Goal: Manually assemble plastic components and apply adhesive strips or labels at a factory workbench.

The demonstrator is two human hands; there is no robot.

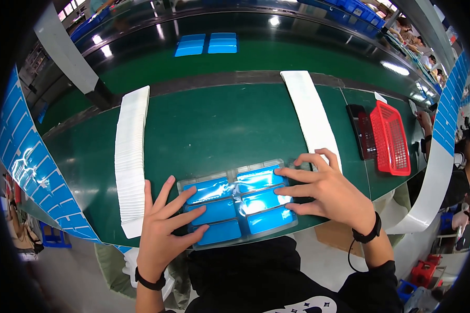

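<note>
At the table's near edge lies a clear, shallow tray (236,206) with glossy blue rectangular pieces in two columns of three. My left hand (164,221) rests on its left side, fingers spread, with fingertips touching or just above the left column of blue pieces (214,211). Over the right side reaches my right hand (329,193), fingers stretched apart, tips at the outer edges of the right column of blue pieces (261,201). Neither hand visibly grips anything. Left of the tray runs a long row of overlapping white cards (130,161); a second white row (309,112) extends beyond my right hand.
Beyond the green table (219,125), two blue sheets (222,43) lie on a green conveyor belt (266,52). A red basket (390,138) and a black tray (361,130) stand at the right. Strips of blue labels hang at the left (42,177) and right (449,115). Other people sit at the far right.
</note>
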